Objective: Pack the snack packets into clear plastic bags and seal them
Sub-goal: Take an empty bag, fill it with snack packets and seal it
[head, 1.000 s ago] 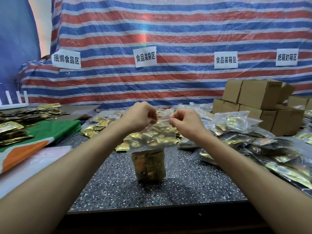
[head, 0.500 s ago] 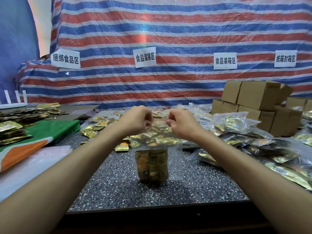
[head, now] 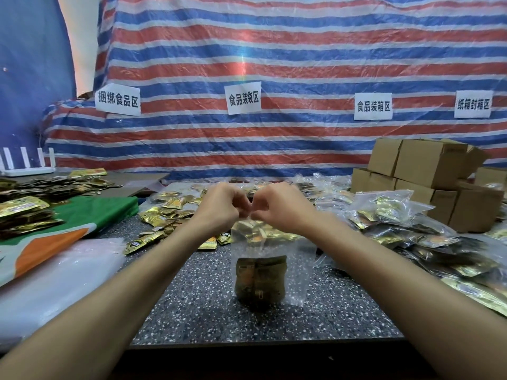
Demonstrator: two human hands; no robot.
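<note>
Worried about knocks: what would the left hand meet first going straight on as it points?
Probably the right hand, facing the left hand across the pinched top of the clear bag; depth unclear.

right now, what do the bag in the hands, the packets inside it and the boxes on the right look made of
Bag: thin clear plastic film, glossy; the speckled tabletop shows through it and it crinkles.
Packets: probably metallised foil or plastic, gold and shiny, though they look dulled behind the film.
Boxes: brown cardboard, matte, with folded flaps and creased edges.
</note>
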